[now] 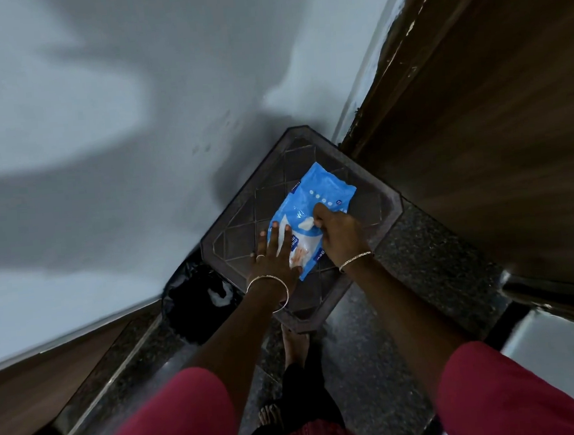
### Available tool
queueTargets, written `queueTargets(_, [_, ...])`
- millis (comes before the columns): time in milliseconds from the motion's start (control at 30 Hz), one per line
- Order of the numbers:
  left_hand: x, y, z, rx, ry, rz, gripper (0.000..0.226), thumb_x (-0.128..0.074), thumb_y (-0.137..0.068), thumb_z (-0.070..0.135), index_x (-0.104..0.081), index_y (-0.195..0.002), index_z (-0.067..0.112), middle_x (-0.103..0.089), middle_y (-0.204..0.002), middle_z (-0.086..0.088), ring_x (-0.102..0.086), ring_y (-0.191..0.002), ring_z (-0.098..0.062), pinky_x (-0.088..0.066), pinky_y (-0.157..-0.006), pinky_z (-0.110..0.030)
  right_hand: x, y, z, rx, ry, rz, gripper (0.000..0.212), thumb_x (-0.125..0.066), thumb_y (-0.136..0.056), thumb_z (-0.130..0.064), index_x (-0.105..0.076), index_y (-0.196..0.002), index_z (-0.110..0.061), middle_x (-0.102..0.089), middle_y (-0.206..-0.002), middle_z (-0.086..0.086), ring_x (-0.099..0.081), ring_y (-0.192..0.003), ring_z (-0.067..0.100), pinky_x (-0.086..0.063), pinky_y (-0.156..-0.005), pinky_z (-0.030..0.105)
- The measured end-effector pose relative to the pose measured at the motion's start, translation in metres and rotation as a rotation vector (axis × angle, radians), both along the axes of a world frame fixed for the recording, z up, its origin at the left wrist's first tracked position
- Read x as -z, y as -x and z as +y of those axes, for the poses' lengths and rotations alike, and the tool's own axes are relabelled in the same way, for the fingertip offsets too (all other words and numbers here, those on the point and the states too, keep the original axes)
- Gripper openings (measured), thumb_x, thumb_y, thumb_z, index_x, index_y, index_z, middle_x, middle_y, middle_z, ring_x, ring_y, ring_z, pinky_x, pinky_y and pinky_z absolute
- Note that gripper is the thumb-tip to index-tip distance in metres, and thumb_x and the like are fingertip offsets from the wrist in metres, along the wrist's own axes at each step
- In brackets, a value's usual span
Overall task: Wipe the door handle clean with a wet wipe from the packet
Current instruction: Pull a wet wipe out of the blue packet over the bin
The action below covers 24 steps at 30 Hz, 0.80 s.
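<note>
Both arms were stretched out forward. Left hand (276,252) lay flat, fingers spread, palm down. Right hand (336,229) was curled up, fingertips (317,220) pinched together.

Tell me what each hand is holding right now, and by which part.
Right hand: pinch grip on the wet wipe at the packet opening. Left hand: holds nothing, pressing flat on the packet's near end.
</note>
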<state>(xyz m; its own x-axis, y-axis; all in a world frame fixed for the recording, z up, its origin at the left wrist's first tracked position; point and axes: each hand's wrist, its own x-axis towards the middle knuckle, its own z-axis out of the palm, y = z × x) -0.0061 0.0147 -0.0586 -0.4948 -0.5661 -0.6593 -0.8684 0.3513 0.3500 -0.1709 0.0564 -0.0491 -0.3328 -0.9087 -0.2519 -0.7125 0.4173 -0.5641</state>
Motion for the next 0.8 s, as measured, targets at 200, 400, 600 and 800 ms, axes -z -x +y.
queueTargets(200, [0.004,0.001,-0.001,0.005,-0.015,-0.017,0.089,-0.050,-0.095,0.043,0.016,-0.153,0.030,0.026,-0.161,0.004,0.020,-0.149,-0.028,-0.004,-0.119,-0.055,-0.003,-0.004,0.003,0.110,0.078,-0.045,0.021,-0.052,-0.099,-0.017,-0.053,-0.119,-0.009,-0.063,-0.096,0.015,-0.063,-0.082,0.018,-0.047,-0.063,0.023])
queueTargets(400, [0.005,0.000,0.000,0.006,-0.028,-0.013,0.091,-0.051,-0.095,0.043,0.017,-0.153,0.029,0.027,-0.161,0.004,0.023,-0.148,-0.027,-0.001,-0.120,-0.055,-0.007,-0.010,0.003,0.189,0.115,-0.079,0.023,-0.048,-0.102,-0.015,-0.047,-0.124,-0.010,-0.062,-0.102,0.013,-0.067,-0.087,0.018,-0.058,-0.067,0.028])
queueTargets(600, [0.005,-0.001,-0.001,0.010,-0.035,-0.001,0.088,-0.051,-0.095,0.043,0.013,-0.154,0.029,0.024,-0.162,0.003,0.020,-0.149,-0.028,-0.003,-0.121,-0.056,-0.017,0.005,-0.008,0.443,0.184,-0.231,0.002,-0.041,-0.103,-0.012,-0.042,-0.101,-0.011,-0.055,-0.094,0.005,-0.058,-0.083,0.013,-0.043,-0.059,0.015])
queueTargets(800, [0.008,-0.002,-0.005,0.001,-0.068,0.022,0.090,-0.054,-0.093,0.044,0.012,-0.154,0.030,0.023,-0.162,0.004,0.019,-0.149,-0.029,-0.001,-0.120,-0.055,-0.020,0.014,-0.002,0.387,0.158,-0.218,0.005,-0.050,-0.098,-0.006,-0.052,-0.093,-0.003,-0.060,-0.087,0.008,-0.055,-0.080,0.015,-0.036,-0.064,0.018])
